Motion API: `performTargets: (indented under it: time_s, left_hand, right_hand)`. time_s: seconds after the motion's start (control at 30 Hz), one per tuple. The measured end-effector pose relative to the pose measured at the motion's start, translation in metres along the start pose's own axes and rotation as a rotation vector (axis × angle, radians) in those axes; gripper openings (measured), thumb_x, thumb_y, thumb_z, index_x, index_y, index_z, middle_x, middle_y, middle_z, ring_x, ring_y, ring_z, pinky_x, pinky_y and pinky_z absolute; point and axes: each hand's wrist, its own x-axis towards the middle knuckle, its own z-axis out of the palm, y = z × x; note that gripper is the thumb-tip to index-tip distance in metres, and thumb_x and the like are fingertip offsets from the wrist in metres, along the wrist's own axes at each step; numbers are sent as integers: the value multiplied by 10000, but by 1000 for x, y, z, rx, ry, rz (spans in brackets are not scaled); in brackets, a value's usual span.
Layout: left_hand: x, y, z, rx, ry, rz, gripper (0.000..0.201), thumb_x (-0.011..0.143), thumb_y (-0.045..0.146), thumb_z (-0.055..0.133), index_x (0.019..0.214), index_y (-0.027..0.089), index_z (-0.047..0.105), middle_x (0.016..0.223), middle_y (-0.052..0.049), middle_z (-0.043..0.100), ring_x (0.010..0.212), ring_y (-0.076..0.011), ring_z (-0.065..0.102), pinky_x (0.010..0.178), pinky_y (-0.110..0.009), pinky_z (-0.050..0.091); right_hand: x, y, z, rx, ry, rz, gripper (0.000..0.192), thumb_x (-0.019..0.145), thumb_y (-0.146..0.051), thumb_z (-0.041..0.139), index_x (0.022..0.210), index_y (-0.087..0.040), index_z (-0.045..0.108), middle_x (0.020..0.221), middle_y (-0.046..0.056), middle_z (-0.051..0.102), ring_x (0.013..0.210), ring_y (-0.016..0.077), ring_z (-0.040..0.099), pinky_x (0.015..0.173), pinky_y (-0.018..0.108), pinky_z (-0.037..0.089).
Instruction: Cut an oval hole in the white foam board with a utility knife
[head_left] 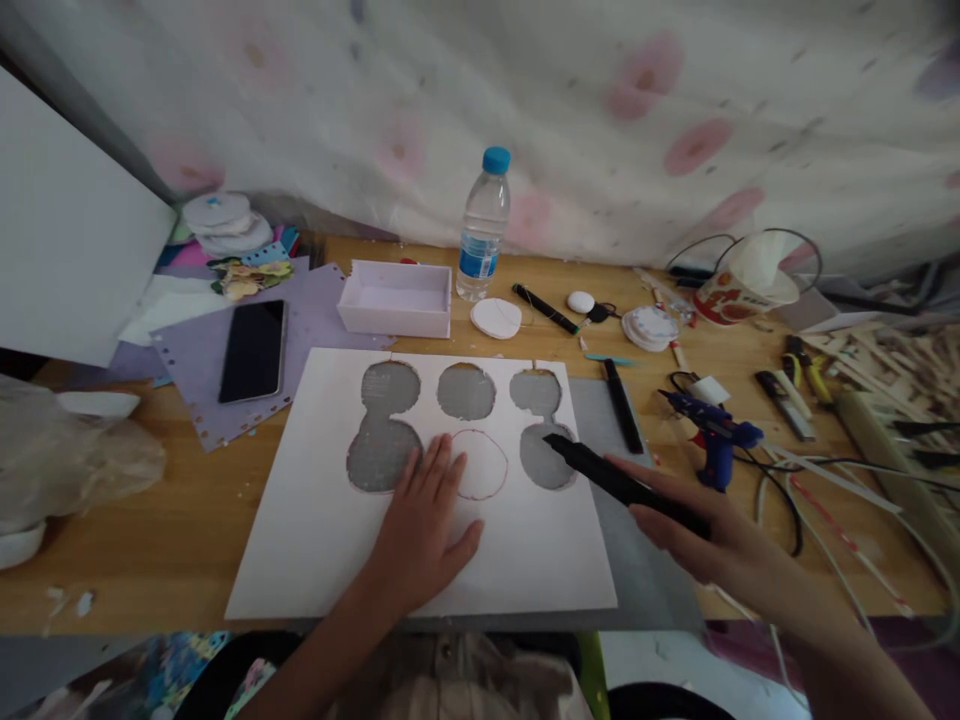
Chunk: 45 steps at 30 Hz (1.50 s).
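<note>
Soft daylight, wide-angle view

Even, diffuse light comes through the flowered curtain (570, 90) behind the table's (180, 520) far edge, so shadows under the hands are faint and short. The white board (322, 540) reads bright without glare. Edges bow from lens distortion; the corners and the near foreground are blurred, the right hand (712, 535) slightly smeared.

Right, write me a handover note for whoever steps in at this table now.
Left hand: flat on the white foam board, pressing it down beside the pencilled circle.
Right hand: gripping a black cutting tool, tip at the lower right round hole.
Done: five round holes cut, the grey mat showing through.
Left: the pencilled circle is uncut.
Blue glue gun lies right of the board.
</note>
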Motion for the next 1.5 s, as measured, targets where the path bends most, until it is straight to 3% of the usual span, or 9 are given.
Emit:
performTargets:
  time_s: [0.1,0.2,0.37,0.6,0.87,1.5]
  left_hand:
    - [-4,-6,-14,4,31,-29,637,925,369,491,1469,105,292,1565,-184,312,1473,-280,249,1182,-524,223]
    - [-15,-14,-20,63,27,-62,702,908,418,513,1490,106,274,1572,-175,303,1464,-294,268,1181,-525,207]
    - [-34,-20,-5,144,-21,-110,777,881,511,529,1505,109,299,1575,-177,293,1451,-338,284,1168,-532,193]
    - [-36,-17,0,165,-33,-129,789,863,499,533,1500,87,317,1581,-181,275,1460,-331,264,1171,-517,171]
    - [-35,-17,0,162,-22,-142,786,849,505,544,1491,101,337,1571,-178,302,1442,-331,300,1154,-503,193]
    - [-33,-17,1,169,-35,-146,808,853,517,532,1494,67,331,1573,-188,286,1442,-344,292,1150,-527,175]
  right_hand:
    - [-8,-10,14,-99,2,-100,500,943,-436,522,1412,-262,538,1131,74,734,998,253,700,835,341,569]
    - [-10,-18,36,-131,-68,-176,487,976,-374,482,1454,-280,474,1252,65,693,1055,239,694,860,317,558]
    - [-7,-29,70,-203,-107,-279,498,995,-296,436,1492,-286,402,1031,47,757,803,188,725,688,269,550]
    - [-9,-35,98,-351,-50,-291,483,988,-261,393,1470,-261,430,873,36,742,716,208,728,601,283,550]
    - [-15,-41,109,-457,-39,-339,504,988,-244,379,1491,-231,393,817,31,726,626,200,716,558,283,551]
    - [-24,-43,134,-680,72,-399,529,961,-168,374,1490,-189,386,686,2,649,462,152,637,424,239,425]
